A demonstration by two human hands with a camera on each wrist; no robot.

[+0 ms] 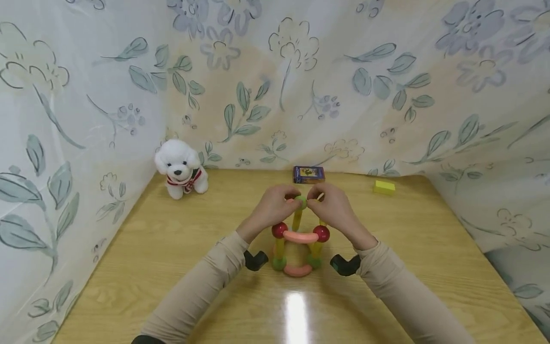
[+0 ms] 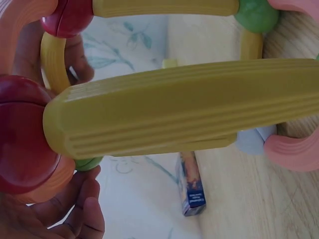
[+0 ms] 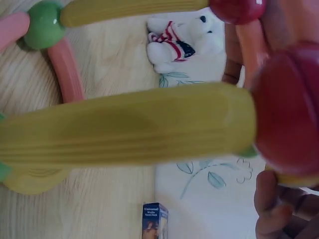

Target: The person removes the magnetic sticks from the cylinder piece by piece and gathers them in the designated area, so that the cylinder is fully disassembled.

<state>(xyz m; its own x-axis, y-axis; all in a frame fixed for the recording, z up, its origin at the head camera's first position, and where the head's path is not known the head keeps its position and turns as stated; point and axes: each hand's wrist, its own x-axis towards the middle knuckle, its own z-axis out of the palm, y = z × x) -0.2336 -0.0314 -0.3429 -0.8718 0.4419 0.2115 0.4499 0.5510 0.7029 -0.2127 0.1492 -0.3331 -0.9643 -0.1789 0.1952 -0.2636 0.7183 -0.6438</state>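
Observation:
A frame of magnetic rods and balls stands upright on the table. Pink curved rods (image 1: 301,237), yellow straight rods (image 2: 189,102), red balls (image 1: 321,234) and green balls (image 1: 279,263) make it up. At its top, my left hand (image 1: 275,206) pinches an orange curved rod (image 2: 52,184) that comes up from one red ball. Opposite it, my right hand (image 1: 334,209) pinches a yellow curved rod (image 3: 294,179) above the other red ball. Between the fingertips of both hands shows a top green ball (image 1: 302,202). My fingers partly hide these upper rods.
A blue card box (image 1: 308,175) lies behind the frame near the floral cloth (image 1: 240,138). At the back left sits a white toy dog (image 1: 178,167), and a yellow block (image 1: 384,187) lies at the back right. The wooden table (image 1: 172,267) runs beneath everything.

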